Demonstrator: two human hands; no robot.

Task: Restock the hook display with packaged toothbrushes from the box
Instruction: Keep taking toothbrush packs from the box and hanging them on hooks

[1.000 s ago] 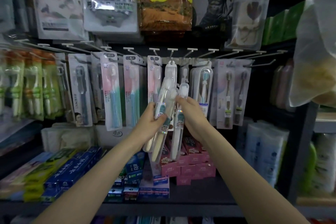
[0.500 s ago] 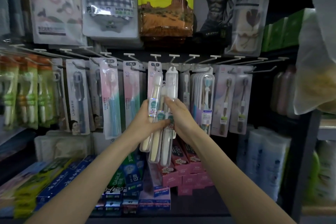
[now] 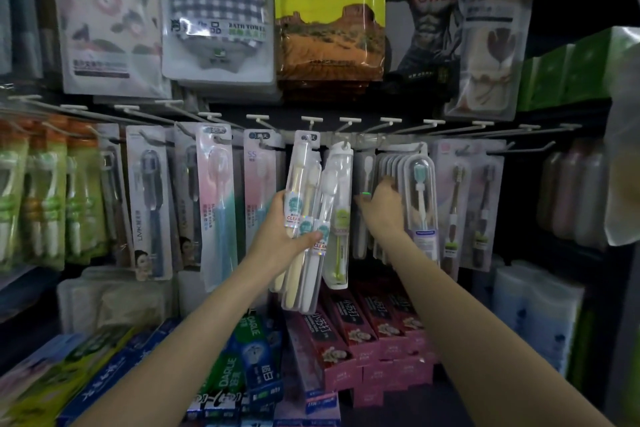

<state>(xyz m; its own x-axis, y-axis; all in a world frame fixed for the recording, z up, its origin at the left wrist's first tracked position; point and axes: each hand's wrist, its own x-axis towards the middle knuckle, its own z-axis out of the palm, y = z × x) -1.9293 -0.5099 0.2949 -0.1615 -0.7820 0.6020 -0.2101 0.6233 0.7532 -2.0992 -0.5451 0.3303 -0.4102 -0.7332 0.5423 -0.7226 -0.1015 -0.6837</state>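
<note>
My left hand grips a bundle of clear-packed toothbrushes, held upright just below the row of white hooks. Right of the bundle, a clear pack with a green-handled brush hangs from a centre hook, with neither hand on it. My right hand reaches further right, its fingers touching the hanging row of clear toothbrush packs and holding nothing. The box is out of view.
More carded toothbrushes fill the hooks to the left and brown-bristled ones to the right. Towel packs hang above. Toothpaste boxes lie on the shelf below. A plastic bag hangs at the right edge.
My right hand has let go of the pack at the centre hook and moved right to the neighbouring packs. The left hand's bundle has shifted slightly left.
</note>
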